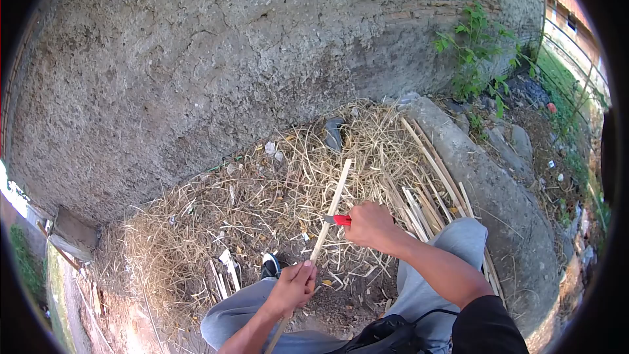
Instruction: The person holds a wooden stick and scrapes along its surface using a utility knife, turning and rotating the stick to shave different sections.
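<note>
My left hand (293,288) is closed around a long pale strip (337,193), which looks like split bamboo. The strip slants from between my knees up and away over the ground. A red utility knife (342,220) is in my right hand (371,226), its fingers wrapped round the handle. The knife's dark blade end lies against the strip, above my left hand. Whether the edge has bitten into the strip is too small to tell.
Curly shavings (275,190) cover the ground before a rough wall (229,59). Several more strips (432,164) lie at right beside a large grey stone (485,177). Short pale pieces (228,265) lie near my left knee. A leafy plant (475,46) grows by the wall.
</note>
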Motion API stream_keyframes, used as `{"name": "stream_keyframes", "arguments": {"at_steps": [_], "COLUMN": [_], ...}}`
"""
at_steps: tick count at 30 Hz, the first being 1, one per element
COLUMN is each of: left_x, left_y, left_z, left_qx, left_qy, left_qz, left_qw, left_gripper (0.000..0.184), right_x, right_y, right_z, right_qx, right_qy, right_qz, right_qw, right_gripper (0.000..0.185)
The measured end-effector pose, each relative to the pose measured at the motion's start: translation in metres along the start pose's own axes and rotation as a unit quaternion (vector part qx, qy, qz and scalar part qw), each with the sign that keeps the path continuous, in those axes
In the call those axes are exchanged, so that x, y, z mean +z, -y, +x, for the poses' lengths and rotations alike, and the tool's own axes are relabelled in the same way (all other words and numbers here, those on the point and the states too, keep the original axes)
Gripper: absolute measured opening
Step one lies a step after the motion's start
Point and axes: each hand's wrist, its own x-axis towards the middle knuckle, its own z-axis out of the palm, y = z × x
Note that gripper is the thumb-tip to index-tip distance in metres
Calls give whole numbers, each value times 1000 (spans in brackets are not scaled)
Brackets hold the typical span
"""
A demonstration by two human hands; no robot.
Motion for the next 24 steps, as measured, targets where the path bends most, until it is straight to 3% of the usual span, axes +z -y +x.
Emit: {"name": "stream_keyframes", "arguments": {"at_steps": [3, 10, 13, 15, 19, 24], "left_x": [1, 6, 13, 19, 16, 21], "left_y": [-4, -9, -6, -2, 6, 28], "left_z": [5, 7, 5, 2, 3, 6], "left_qx": [-35, -68, -51, 19, 38, 119], "left_qy": [42, 89, 62, -13, -10, -64], "left_qz": [-86, -132, -93, 29, 49, 187], "left_qw": [995, 985, 992, 999, 998, 973], "left_gripper": [34, 35, 35, 37, 38, 38], "right_x": [1, -6, -7, -6, 10, 8], "right_y": [1, -2, -2, -2, -7, -17], "right_z": [-3, -5, -5, -3, 6, 21], "right_qx": [-2, 3, 9, 11, 8, 44], "right_qy": [-12, -13, -26, -14, -37, -40], "right_qz": [-8, -15, -15, -13, -9, 6], "right_qw": [1000, 1000, 1000, 1000, 999, 998], "right_gripper": [26, 23, 21, 20, 19, 19]}}
